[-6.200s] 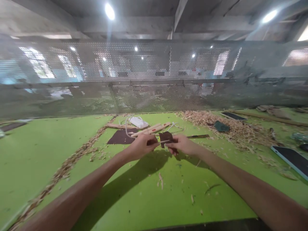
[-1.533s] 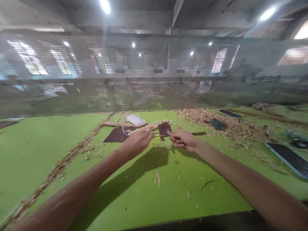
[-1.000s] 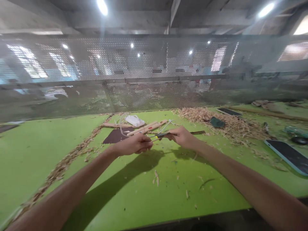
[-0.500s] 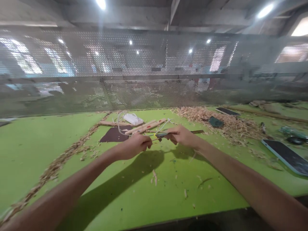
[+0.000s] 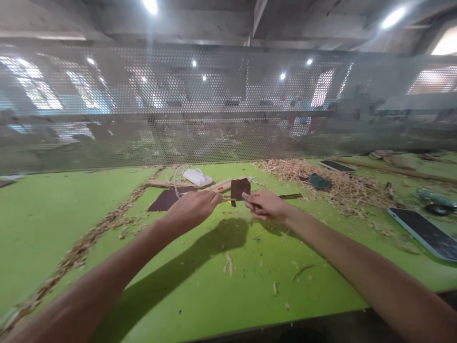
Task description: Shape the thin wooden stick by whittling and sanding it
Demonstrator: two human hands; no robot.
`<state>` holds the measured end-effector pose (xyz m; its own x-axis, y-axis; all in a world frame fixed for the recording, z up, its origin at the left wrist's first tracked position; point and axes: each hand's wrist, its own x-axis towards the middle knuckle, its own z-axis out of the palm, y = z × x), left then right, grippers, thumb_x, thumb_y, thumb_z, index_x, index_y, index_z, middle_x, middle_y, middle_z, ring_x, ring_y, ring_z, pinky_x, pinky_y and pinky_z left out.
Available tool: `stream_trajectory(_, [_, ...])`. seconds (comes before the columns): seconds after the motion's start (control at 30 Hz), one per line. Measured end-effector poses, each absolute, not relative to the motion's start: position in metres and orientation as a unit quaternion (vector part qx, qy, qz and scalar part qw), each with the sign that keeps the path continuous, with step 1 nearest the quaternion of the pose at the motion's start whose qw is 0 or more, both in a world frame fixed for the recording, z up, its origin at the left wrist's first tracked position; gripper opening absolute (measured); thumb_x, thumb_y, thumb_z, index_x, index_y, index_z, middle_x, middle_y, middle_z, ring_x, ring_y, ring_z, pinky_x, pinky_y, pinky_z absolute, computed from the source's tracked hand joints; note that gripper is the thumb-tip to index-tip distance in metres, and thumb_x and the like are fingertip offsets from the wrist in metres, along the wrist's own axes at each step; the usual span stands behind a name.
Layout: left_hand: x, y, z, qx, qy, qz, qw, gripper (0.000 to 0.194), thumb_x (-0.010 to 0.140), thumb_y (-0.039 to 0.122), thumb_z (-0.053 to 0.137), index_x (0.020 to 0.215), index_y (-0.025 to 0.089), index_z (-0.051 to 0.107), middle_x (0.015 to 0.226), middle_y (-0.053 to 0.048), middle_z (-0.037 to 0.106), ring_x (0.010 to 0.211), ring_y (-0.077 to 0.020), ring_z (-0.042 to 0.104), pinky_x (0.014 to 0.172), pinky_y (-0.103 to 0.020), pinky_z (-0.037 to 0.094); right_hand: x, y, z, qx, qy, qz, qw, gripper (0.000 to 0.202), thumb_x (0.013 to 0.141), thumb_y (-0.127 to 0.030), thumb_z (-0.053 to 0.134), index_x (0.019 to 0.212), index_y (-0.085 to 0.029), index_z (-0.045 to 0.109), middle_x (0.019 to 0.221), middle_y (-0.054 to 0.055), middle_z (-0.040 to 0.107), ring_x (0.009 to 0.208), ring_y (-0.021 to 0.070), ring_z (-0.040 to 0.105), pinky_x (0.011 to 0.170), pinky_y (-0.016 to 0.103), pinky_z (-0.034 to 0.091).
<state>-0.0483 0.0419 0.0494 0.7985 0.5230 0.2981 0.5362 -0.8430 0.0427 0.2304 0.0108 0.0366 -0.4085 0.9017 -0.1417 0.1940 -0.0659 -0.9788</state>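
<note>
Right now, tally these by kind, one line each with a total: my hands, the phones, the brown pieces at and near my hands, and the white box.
Hands: 2 (left hand, right hand)
Phones: 2 (blue-edged phone, farther phone)
Brown pieces: 2 (held piece, flat sheet)
White box: 1
Total: 7

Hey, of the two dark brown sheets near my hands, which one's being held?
The raised sheet, pinched in your right hand. The other sheet lies on the green table, partly hidden by your left hand.
</note>
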Motion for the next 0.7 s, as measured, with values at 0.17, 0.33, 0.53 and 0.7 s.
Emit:
stream_trajectory(0.17, [-0.049, 0.053, 0.049, -0.952, -0.239, -0.104, 0.159, 0.039, 0.094, -0.003, 0.042, 0.127, 0.006, 0.062, 0.106, -0.019, 0.075, 0.095, -0.0224, 0.071, 0.080, -0.033, 0.059, 0.230, 0.012, 0.035, -0.442, -0.611, 0.583, 0.301, 0.056, 0.096, -0.069, 0.064, 0.068, -0.022, 0.052, 0.052, -0.005, 0.042, 0.044, 0.0074, 0.039, 0.041, 0.021, 0.034])
stream_trajectory(0.33, [-0.043, 0.045, 0.051, -0.949, -0.296, -0.068, 0.085, 0.033, 0.103, 0.007, 0.040, 0.126, 0.006, 0.064, 0.105, -0.020, 0.076, 0.085, -0.0221, 0.072, 0.076, -0.032, 0.057, 0.226, 0.017, 0.025, -0.448, -0.670, 0.474, 0.355, 0.040, 0.100, -0.053, 0.069, 0.080, -0.019, 0.064, 0.061, -0.001, 0.059, 0.051, 0.0106, 0.056, 0.050, 0.024, 0.047])
stream_trajectory(0.53, [-0.041, 0.039, 0.054, -0.946, -0.311, -0.084, 0.021, 0.038, 0.108, 0.014, 0.034, 0.131, 0.010, 0.064, 0.110, -0.017, 0.076, 0.081, -0.0209, 0.070, 0.074, -0.031, 0.055, 0.225, 0.012, 0.027, -0.455, -0.732, 0.376, 0.341, 0.030, 0.106, -0.037, 0.060, 0.083, -0.018, 0.067, 0.061, -0.002, 0.059, 0.048, 0.0095, 0.050, 0.047, 0.024, 0.039])
stream_trajectory(0.7, [-0.038, 0.046, 0.044, -0.941, -0.332, -0.066, 0.008, 0.032, 0.105, 0.009, 0.039, 0.114, 0.010, 0.070, 0.100, -0.015, 0.076, 0.075, -0.0187, 0.068, 0.072, -0.029, 0.052, 0.231, 0.014, 0.030, -0.464, -0.748, 0.336, 0.335, 0.026, 0.105, -0.041, 0.061, 0.093, -0.019, 0.066, 0.065, -0.002, 0.062, 0.048, 0.0095, 0.049, 0.046, 0.023, 0.035])
